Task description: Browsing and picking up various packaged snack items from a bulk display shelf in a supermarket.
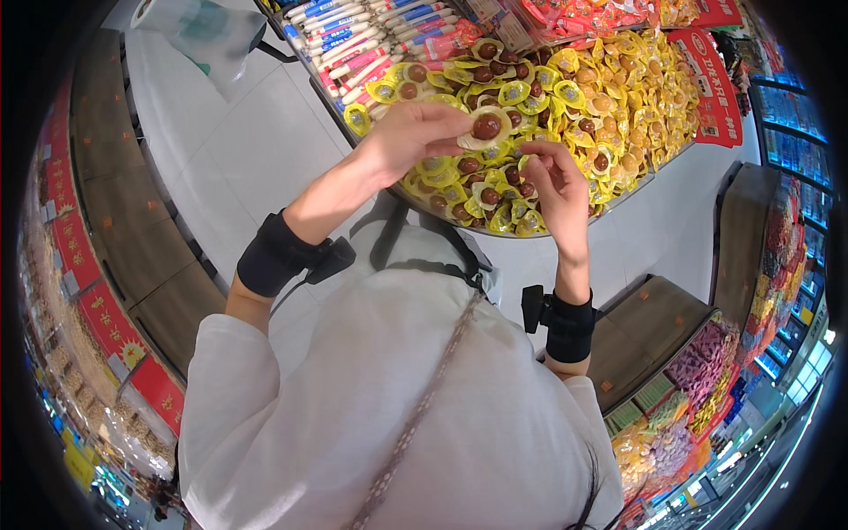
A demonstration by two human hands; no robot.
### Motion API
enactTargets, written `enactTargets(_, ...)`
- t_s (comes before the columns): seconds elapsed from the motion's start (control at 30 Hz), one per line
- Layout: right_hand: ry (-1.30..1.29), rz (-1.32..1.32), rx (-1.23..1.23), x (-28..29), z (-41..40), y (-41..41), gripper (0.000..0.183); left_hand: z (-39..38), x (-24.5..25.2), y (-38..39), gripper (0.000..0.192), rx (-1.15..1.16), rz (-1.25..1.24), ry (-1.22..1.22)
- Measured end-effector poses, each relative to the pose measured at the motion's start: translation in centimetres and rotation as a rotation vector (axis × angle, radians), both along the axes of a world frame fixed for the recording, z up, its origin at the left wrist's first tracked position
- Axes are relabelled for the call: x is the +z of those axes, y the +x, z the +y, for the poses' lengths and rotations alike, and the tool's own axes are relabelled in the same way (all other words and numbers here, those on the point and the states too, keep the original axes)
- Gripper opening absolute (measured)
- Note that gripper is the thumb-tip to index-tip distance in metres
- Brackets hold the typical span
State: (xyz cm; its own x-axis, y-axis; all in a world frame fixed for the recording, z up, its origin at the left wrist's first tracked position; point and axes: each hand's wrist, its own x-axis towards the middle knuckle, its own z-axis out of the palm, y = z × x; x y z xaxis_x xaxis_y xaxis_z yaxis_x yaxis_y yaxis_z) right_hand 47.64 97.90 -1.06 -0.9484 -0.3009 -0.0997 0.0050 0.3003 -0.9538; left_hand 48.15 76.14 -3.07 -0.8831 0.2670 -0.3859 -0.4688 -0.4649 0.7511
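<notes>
Between thumb and fingers, my left hand [427, 132] grips a small clear snack cup with a round, glossy dark-brown piece [487, 126] inside, raised over the display. My right hand [562, 185] is just to its right, low over the pile, with fingers bent and thumb near the index finger. A bit of yellow wrapping shows at its fingertips; whether they hold it cannot be made out. Beneath both hands spreads a heap of similar yellow-wrapped cups with brown pieces [490, 195]. On the right, the heap turns to cups with paler, amber pieces [639, 106].
Stick-shaped packets [344, 40] in white, blue and pink lie at the display's far left. A red printed sign [709, 86] hangs at its right end. A roll of clear plastic bags [205, 33] is at upper left. Brown-topped counters [119, 152] curve along the left, with others [652, 331] at right.
</notes>
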Motion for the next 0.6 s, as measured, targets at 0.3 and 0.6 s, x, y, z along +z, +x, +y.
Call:
enactTargets(0.3, -0.095, -0.049, 0.074, 0.2, 3.5, -0.7, 0.018, 3.6, 1.5, 1.3, 0.02, 0.05, -0.014, 0.118)
enactTargets(0.6, -0.25, -0.039, 0.133, 1.9, 4.3, -1.0, 0.021, 5.8, 3.4, 1.7, 0.015, 0.016, 0.029, -0.01)
